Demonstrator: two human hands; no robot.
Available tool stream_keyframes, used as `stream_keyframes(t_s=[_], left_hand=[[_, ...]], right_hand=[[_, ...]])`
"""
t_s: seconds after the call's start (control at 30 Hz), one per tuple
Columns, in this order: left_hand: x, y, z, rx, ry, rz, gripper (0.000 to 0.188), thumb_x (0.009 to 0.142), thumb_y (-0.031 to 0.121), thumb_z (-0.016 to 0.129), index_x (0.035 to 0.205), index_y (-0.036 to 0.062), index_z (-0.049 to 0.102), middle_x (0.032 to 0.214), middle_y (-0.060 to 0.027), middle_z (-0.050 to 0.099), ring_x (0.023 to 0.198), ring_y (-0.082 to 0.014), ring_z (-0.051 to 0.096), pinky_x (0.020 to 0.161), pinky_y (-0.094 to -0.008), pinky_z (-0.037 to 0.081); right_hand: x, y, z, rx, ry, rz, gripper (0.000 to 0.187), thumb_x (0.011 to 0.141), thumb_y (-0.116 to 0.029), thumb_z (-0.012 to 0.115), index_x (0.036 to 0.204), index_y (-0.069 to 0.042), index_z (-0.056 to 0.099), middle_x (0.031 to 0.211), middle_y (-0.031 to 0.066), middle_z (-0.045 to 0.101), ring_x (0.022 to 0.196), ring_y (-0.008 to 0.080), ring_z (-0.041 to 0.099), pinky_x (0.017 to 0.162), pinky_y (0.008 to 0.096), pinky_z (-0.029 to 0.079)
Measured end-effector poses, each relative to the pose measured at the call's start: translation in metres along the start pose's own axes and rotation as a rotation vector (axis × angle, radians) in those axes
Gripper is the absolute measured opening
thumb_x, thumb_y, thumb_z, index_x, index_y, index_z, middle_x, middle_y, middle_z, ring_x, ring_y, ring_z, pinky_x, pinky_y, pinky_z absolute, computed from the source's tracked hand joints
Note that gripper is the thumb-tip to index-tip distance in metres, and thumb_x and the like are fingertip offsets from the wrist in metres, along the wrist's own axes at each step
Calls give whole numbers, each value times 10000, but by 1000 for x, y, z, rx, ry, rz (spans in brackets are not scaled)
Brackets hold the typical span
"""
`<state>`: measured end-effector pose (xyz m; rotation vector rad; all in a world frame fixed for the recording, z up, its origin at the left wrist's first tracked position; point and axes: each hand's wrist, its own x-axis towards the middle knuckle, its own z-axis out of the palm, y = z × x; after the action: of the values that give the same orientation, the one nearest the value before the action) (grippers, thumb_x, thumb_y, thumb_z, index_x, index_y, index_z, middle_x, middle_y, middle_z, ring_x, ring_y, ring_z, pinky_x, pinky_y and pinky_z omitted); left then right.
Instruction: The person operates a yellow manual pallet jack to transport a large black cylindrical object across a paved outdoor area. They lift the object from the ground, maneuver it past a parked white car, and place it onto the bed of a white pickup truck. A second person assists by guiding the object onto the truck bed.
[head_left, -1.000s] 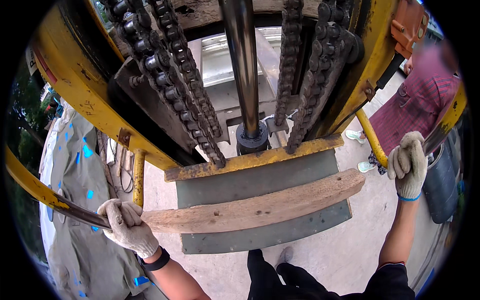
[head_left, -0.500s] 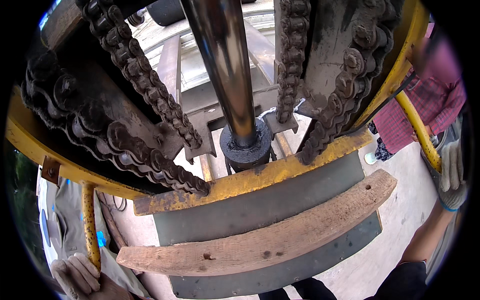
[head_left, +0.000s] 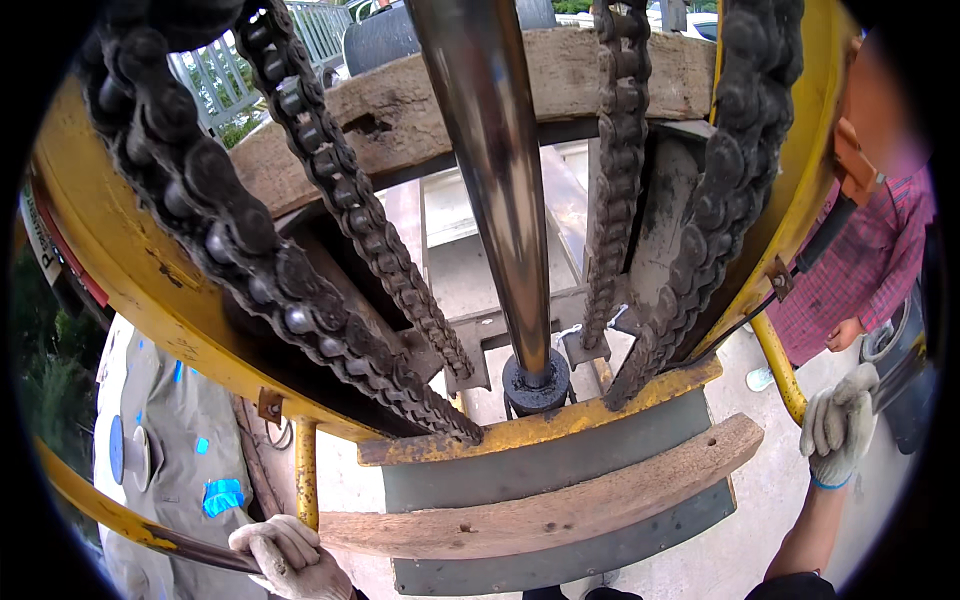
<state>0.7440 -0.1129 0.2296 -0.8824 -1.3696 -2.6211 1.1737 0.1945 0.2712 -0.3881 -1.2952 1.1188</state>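
Note:
White knit gloves cover both my hands. At lower left my left hand is closed round a yellow handle bar with worn paint. On the right my right hand curls over the lower end of a matching yellow handle bar. Both bars join a yellow lift mast. Between them rises a shiny hydraulic rod from a dark greasy collar. Grimy chains run down either side, among them a thick left chain and a thick right chain.
A wooden plank lies across a grey panel before me. A wooden beam crosses the mast's far side. At right stands a person in a checkered shirt. Grey sheeting lies at left.
My view has tilted upward, bringing the far beam and a railing into sight. Both gloved hands stay at the handle bars and appear further inward. The other person's lowered hand now shows.

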Motion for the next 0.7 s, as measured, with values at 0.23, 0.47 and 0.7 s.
stream_keyframes(t_s=[0.23, 0.47, 0.7], left_hand=[[15, 13, 31, 235, 213, 42, 192, 945, 133, 595, 868, 70, 431, 503, 35, 358, 411, -69, 347, 439, -238, 370], [2, 27, 23, 212, 224, -93, 174, 928, 136, 617, 860, 69, 471, 579, 3, 425, 475, -107, 392, 496, -288, 397], [17, 35, 21, 121, -18, -77, 199, 901, 142, 656, 883, 12, 506, 555, -47, 480, 421, -103, 415, 454, -273, 406]], right_hand=[[-1, -9, 9, 3, 180, 190, 146, 948, -139, 544, 894, -6, 522, 468, 9, 365, 341, 122, 339, 337, 287, 391], [-4, -17, 13, -14, 216, 228, 51, 916, -53, 550, 894, -18, 521, 528, 19, 410, 349, 108, 360, 329, 278, 400], [7, -49, 27, -137, 152, 313, 154, 894, -94, 618, 787, -4, 554, 509, 36, 461, 390, 134, 448, 379, 283, 378]])
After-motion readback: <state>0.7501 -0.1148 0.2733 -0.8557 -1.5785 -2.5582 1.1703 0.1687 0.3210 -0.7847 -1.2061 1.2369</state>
